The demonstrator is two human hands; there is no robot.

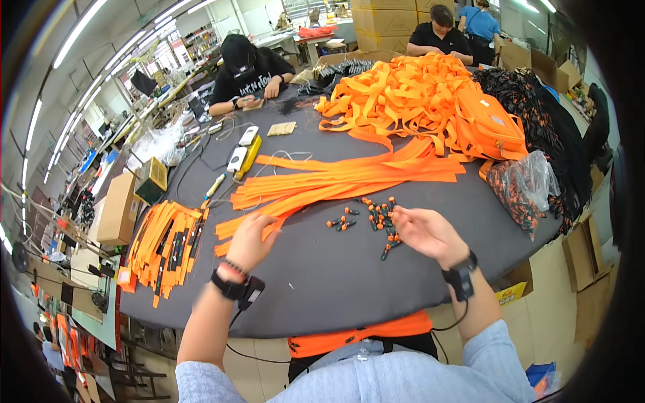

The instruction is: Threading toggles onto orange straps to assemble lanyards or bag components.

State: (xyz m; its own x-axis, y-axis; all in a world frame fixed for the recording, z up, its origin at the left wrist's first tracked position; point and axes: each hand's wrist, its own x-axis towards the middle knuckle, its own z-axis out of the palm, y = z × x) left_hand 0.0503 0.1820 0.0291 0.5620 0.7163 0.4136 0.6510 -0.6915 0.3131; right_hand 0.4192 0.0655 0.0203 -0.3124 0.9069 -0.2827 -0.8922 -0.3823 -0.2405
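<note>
Now the left hand (250,238) rests on the dark grey table (336,282), its fingers curled down onto the near ends of the loose orange straps (336,180) that fan out toward 1 o'clock. It seems to press or pinch a strap end, though the fingertips are blurred and I cannot tell the exact grip. The right hand (426,232) lies well apart at 3 o'clock from the left, palm turned up and fingers loosely spread, touching the scatter of small black-and-orange clips (366,218) that sits between the 2 hands. Whether it pinches a clip cannot be told. At 9 o'clock from the left hand lies a stack of finished orange straps (164,245) with black parts. At 12 o'clock, far across the table, a big heap of orange webbing (403,91) rises, and a clear bag of clips (524,188) sits at 2 o'clock.
</note>
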